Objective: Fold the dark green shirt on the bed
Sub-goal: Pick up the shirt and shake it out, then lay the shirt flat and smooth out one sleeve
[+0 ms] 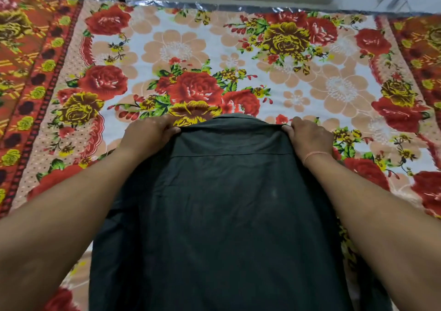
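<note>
Dark green shirt shoulders, pinched by fingers

light: even, soft, moderately bright | shadows: faint | edges: wide-angle curved | focus: slightly soft throughout

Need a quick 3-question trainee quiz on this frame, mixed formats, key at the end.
1. True or false: the left hand and the right hand each have a grip on a shoulder corner of the dark green shirt.
2. Which wrist wears the thin thread band? A) left B) right C) neither
3. Fill in: the shirt's collar points ____ from the person, over the floral bedsheet.

Key: 1 true; 2 B; 3 away
</note>
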